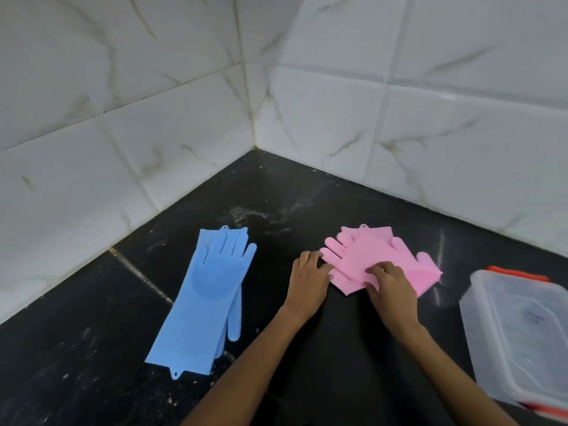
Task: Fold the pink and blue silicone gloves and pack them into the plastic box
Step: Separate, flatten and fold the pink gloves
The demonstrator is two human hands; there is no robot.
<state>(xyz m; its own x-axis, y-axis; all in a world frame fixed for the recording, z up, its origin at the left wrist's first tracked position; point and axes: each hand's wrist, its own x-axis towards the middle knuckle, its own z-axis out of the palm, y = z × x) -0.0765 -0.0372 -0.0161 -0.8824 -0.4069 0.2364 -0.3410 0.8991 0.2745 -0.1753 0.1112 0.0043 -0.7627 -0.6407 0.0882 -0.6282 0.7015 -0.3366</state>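
Observation:
The pink silicone gloves [362, 256] lie folded in a stack on the black counter, right of centre. My left hand [309, 279] presses on their left edge, by the fingers. My right hand [392, 287] lies on top of the folded stack with fingertips curled on a fold. The blue silicone gloves [206, 299] lie flat and unfolded, one on the other, to the left, apart from both hands. The clear plastic box [519, 339] with red clips sits at the right edge with its lid on.
The black stone counter [307, 348] ends in a corner of white marbled wall tiles [252, 112] at the back. White dusty smears mark the counter behind the gloves. A seam crosses the counter at the left.

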